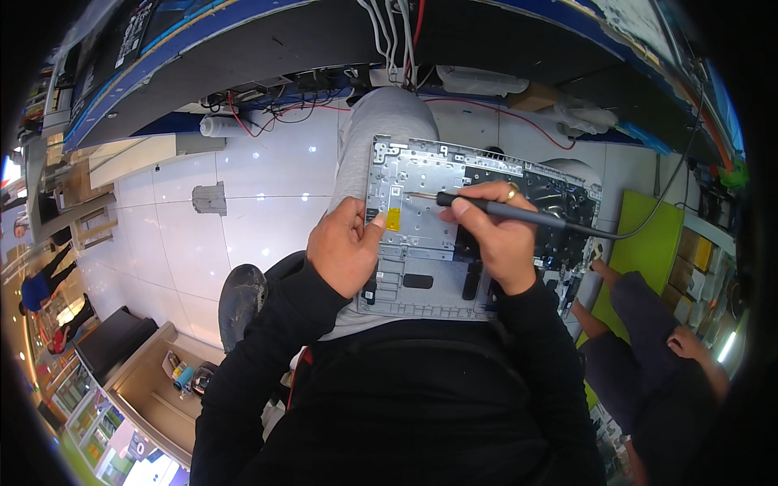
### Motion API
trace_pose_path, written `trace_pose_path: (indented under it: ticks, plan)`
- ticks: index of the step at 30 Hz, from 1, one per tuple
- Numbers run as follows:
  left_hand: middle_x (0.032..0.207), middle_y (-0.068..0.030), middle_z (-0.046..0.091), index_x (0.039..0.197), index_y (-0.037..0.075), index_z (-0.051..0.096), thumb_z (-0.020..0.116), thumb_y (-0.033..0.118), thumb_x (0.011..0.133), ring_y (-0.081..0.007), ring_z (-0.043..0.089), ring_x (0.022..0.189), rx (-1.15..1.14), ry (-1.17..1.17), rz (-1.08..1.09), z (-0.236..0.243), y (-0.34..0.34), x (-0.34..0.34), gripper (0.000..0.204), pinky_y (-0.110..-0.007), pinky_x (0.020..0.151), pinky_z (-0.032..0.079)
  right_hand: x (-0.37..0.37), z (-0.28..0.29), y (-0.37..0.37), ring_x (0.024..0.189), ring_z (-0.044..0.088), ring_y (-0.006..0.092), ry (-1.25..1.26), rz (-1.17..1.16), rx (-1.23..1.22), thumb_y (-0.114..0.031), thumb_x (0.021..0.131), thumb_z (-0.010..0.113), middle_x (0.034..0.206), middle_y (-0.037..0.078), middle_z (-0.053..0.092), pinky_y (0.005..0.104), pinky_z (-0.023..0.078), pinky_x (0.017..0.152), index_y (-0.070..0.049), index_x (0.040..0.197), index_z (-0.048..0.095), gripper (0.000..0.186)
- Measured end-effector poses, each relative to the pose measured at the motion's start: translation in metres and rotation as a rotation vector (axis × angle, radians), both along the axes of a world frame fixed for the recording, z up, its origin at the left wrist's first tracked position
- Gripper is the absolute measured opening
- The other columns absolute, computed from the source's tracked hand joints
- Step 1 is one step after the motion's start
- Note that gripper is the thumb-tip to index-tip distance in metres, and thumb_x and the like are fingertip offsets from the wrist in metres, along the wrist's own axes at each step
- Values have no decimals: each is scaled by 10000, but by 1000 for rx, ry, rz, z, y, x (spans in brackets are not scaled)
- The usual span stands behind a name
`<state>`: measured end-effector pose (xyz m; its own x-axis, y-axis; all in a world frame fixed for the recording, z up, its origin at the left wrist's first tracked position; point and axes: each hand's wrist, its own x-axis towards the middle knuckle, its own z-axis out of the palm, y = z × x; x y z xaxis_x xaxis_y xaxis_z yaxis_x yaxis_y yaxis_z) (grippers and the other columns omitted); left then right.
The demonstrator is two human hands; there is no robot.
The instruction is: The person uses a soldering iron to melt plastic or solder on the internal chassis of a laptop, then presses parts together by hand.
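Note:
A silver laptop top case (421, 279) rests across my lap, its inner side up, with a metal plate on its left part and a black sheet (551, 202) on its right. My left hand (344, 247) grips its left edge, the thumb beside a piece of yellow tape (393, 219). In my right hand (502, 235) is a soldering iron (527, 217) with a dark handle and a cable at its rear end. It lies nearly level, and its thin tip points left over the metal plate. Whether the tip touches the plate, I cannot tell.
A dark workbench (300, 44) spans the far side, with cables (393, 40) hanging from it. The iron's cord (677, 190) rises at the right. Another person (640, 348) sits close on my right, by a green panel (636, 235). An open wooden drawer (154, 389) stands at lower left.

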<state>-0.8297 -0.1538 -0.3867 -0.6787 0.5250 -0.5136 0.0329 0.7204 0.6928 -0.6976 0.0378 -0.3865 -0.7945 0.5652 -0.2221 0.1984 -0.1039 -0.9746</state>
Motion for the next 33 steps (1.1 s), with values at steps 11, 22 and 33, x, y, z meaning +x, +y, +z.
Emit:
trace_pose_path:
  ticks: [11,22,33]
  plan:
    - [701,-100,588,1023,-3,618,686,229,984,-247,579,618,61,10,58,1,5,13,245,-393,618,476,32,21,63,796,771,279,189,-294,-278,-10,971,683,942,215,739,348,647,773,67,1108,626,167]
    - [740,-116,580,1043,-12,604,685,222,989,-255,578,642,29,42,-11,30,26,7,254,-401,623,469,46,37,103,827,764,297,226,-340,-307,-71,983,667,989,216,743,372,628,767,38,1135,613,195]
    - [721,-112,561,1062,-21,590,686,214,993,-255,565,622,-5,45,-31,37,27,-1,263,-399,607,464,43,28,102,799,764,301,212,-327,-314,-30,971,668,972,222,729,370,637,755,63,1113,596,184]
